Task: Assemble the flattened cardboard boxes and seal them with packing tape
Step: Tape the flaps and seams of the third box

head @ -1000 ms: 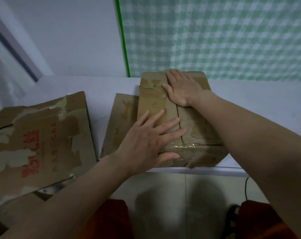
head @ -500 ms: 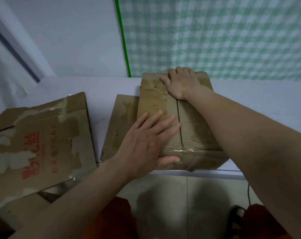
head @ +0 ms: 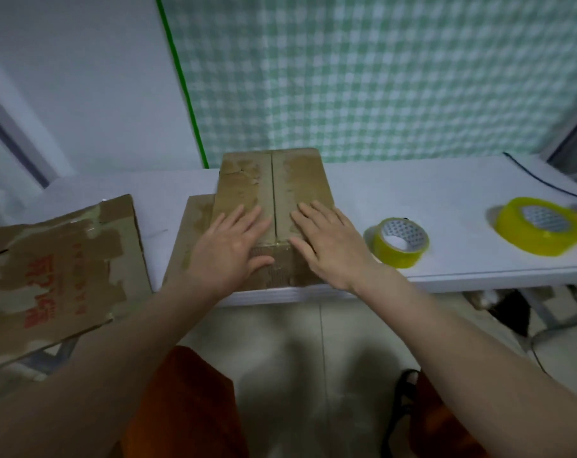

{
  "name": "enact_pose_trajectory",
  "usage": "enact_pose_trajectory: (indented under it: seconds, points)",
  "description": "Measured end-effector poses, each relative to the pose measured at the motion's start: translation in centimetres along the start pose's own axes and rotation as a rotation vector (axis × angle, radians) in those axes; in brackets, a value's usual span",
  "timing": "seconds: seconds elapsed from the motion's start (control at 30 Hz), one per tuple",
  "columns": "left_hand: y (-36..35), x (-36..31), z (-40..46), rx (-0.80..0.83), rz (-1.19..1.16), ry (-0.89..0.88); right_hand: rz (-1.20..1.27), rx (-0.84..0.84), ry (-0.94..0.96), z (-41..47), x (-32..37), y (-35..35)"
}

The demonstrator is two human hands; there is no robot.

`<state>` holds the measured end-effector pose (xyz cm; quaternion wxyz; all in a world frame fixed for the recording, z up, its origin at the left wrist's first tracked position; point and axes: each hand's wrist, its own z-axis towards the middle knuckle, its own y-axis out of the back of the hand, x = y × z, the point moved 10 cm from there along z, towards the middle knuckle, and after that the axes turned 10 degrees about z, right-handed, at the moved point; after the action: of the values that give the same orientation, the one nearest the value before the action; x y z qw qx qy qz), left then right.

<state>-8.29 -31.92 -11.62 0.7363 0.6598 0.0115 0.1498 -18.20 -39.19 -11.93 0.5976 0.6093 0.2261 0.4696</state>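
Head view: we press our left hand (head: 229, 247) and right hand (head: 326, 247), fingers spread flat, on either side of the top seam of the cardboard box (head: 273, 190) standing at the table's (head: 445, 200) near edge.

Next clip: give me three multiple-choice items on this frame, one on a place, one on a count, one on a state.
1. Where does the smaller tape roll lie?
A. right of the assembled box
B. on the flattened box
C. on the floor

2. How many yellow tape rolls are on the table?
A. one
B. two
C. three

3. How are the box's top flaps?
A. standing open
B. torn off
C. folded shut

Answers: 1 A, it sits beside the right hand; 2 B, a larger tape roll lies farther right; 3 C, both the right hand and the left hand lie flat on them.
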Motion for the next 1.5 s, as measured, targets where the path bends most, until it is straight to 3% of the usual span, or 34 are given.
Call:
enact_pose_trajectory:
  seconds: [0.1,0.2,0.3,0.43,0.53,0.73,0.93,1.03,1.17,1.4,1.5]
  points:
    - [1.0,-1.3,-1.0,-0.032,-0.001,0.077,0.211,-0.206,-0.125,-3.7,-4.4,1.6]
    - [1.3,-3.6,-2.1,-0.094,-0.073,0.091,0.244,-0.368,-0.327,-7.6,-10.5,2.8]
    - [2.0,-6.9,-3.1,-0.228,-0.156,0.026,0.205,-0.304,-0.483,-9.7,-14.6,2.3]
    - [2.4,-12.2,-4.0,-0.312,-0.312,-0.183,0.164,-0.242,-0.519,-9.7,-16.5,1.6]
    - [0.7,-14.5,-4.1,-0.204,-0.413,-0.208,0.152,-0.209,-0.519,-9.3,-17.0,1.2]
    - [-4.0,-16.9,-2.8,0.254,-0.536,-0.069,0.259,-0.273,-0.416,-9.5,-16.6,2.1]
    - [-5.1,-17.4,0.7,0.294,-0.824,0.184,0.256,-0.359,-0.295,-10.9,-15.4,3.7]
    - [-5.5,-17.2,2.6,0.248,-1.008,0.315,0.257,-0.386,-0.233,-11.6,-14.2,4.5]
    - [-4.3,-16.9,4.0,0.109,-1.174,0.364,0.267,-0.390,-0.189,-12.3,-13.0,5.0]
    - [-1.0,-18.0,2.7,-0.136,-1.150,0.239,0.318,-0.428,-0.215,-12.6,-12.9,5.1]
    - [-0.4,-17.4,2.3,-0.208,-1.136,0.264,0.362,-0.442,-0.227,-12.5,-12.7,5.0]
